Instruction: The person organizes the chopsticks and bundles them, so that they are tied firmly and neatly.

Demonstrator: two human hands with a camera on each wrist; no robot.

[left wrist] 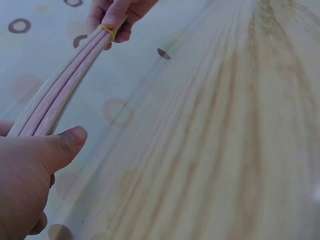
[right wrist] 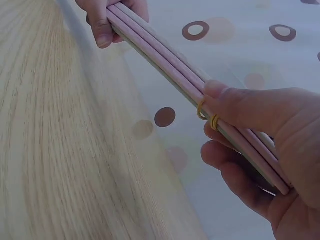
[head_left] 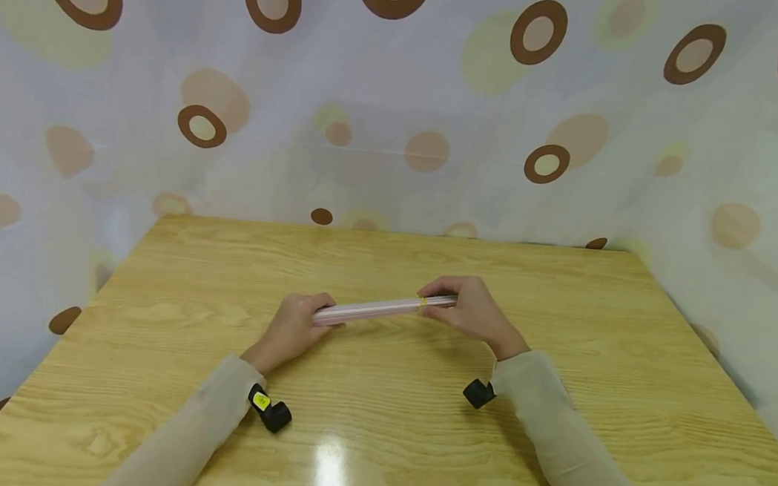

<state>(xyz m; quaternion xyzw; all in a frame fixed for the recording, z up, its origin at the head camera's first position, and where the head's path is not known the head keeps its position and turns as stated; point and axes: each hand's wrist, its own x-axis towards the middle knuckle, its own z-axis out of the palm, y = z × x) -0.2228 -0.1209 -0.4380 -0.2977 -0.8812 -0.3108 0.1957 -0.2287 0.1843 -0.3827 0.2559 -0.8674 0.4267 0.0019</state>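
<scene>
Beige sleeves [head_left: 551,431] reach in from six o'clock across the wooden table [head_left: 623,346]. Both hands hold a bundle of pink sticks [head_left: 378,309] just above its middle: left hand [head_left: 293,326] grips the nine o'clock end, right hand [head_left: 468,311] pinches the three o'clock end at a yellow rubber band [right wrist: 205,112].

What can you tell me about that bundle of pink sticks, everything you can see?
The bundle of pink sticks is several thin, straight, pale pink and whitish rods, matte, possibly plastic or paper. A yellow rubber band wraps it near one end. It is held roughly level just above the wooden table, the left hand gripping one end, the right hand pinching the banded end.
</scene>
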